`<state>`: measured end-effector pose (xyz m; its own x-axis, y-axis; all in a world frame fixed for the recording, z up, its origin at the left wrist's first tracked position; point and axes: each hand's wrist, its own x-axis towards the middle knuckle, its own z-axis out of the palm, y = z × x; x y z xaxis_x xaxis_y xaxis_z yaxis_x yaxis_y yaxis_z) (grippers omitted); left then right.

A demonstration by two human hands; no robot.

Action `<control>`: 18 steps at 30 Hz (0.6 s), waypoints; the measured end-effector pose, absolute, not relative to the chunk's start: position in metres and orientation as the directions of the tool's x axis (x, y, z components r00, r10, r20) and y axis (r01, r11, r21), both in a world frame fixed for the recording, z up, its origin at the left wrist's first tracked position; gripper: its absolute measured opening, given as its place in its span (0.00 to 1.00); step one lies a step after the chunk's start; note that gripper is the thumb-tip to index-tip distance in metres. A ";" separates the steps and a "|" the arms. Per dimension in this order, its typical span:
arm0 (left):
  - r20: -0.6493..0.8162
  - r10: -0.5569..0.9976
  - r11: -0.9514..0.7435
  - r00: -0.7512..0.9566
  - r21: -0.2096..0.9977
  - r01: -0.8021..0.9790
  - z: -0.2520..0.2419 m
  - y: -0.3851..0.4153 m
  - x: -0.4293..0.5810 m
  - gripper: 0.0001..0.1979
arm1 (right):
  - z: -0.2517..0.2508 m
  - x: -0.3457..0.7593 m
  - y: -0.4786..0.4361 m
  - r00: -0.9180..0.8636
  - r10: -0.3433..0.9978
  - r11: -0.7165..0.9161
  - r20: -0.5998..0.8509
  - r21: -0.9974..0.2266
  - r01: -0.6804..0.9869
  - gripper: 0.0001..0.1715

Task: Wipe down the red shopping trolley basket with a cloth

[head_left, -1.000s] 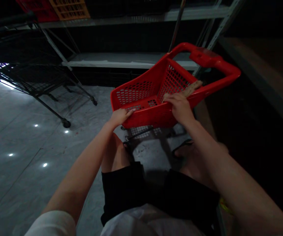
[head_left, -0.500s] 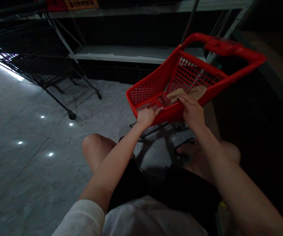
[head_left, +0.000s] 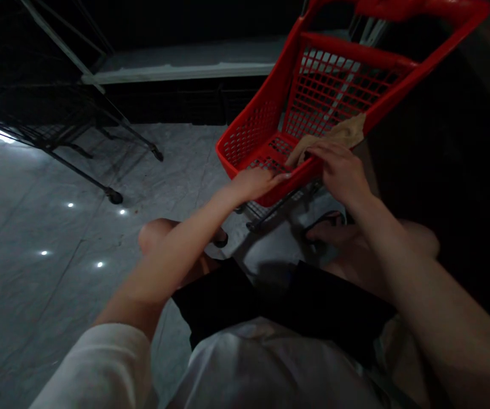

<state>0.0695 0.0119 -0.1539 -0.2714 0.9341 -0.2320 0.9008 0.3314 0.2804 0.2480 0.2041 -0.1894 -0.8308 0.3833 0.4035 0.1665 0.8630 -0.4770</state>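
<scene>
A red plastic shopping cart (head_left: 255, 130) with lattice sides stands before my knees, its handle up at the top right. My left hand (head_left: 255, 183) is closed over the near rim of the basket. A tan cloth (head_left: 349, 132) lies bunched along the inside of that rim, part of it folded over the edge farther right. My right hand (head_left: 340, 167) presses the cloth against the rim with its fingers bent over it. The fingertips are partly hidden behind the rim.
A dark wire cart (head_left: 78, 165) with wheels stands at the left. Behind the red cart runs a metal shelf (head_left: 185, 72) with black crates (head_left: 202, 108) beneath. The grey tiled floor (head_left: 23, 295) shows light spots. My feet (head_left: 327, 227) are close to the cart's wheels.
The view has tilted down and the cart sits higher in it. My left hand has slid right along the rim. The cloth now reaches farther up toward the handle side.
</scene>
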 end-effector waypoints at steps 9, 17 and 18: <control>-0.037 0.950 0.312 -0.311 0.020 0.950 -0.176 -0.004 0.007 0.35 | -0.187 0.235 0.216 -0.828 0.447 0.801 0.338 -0.563 0.203 0.29; -0.012 0.972 0.234 -0.233 0.032 0.972 -0.174 -0.005 0.073 0.36 | -0.174 0.241 0.248 -0.830 0.434 0.863 0.350 -0.427 0.271 0.26; -0.048 0.983 0.180 -0.178 0.028 0.983 -0.172 -0.004 0.079 0.35 | -0.171 0.245 0.249 -0.835 0.428 0.871 0.344 -0.402 0.281 0.25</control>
